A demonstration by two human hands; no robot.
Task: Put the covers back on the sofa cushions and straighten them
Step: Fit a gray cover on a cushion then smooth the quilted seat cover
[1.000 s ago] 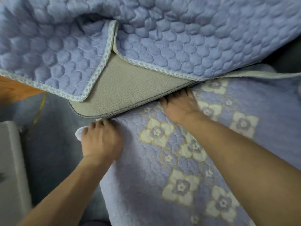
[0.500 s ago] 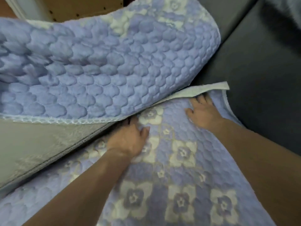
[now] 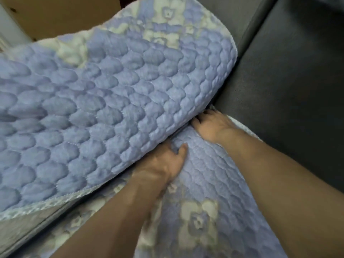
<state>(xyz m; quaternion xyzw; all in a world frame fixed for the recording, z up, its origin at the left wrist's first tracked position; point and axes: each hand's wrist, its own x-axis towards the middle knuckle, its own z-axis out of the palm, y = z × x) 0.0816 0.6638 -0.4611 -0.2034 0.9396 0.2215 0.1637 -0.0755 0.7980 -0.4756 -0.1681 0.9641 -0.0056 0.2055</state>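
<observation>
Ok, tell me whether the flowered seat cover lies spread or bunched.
Spread: the flowered seat cover lies flat under both hands, its far edge tucked beneath the back cushion.

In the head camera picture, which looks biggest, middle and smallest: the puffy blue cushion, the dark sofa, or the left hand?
1. Puffy blue cushion
2. Dark sofa, though some is cut off by the frame
3. Left hand

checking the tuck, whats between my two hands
Head view: only a bare stretch of the flowered cover lies between the left hand and right hand.
</observation>
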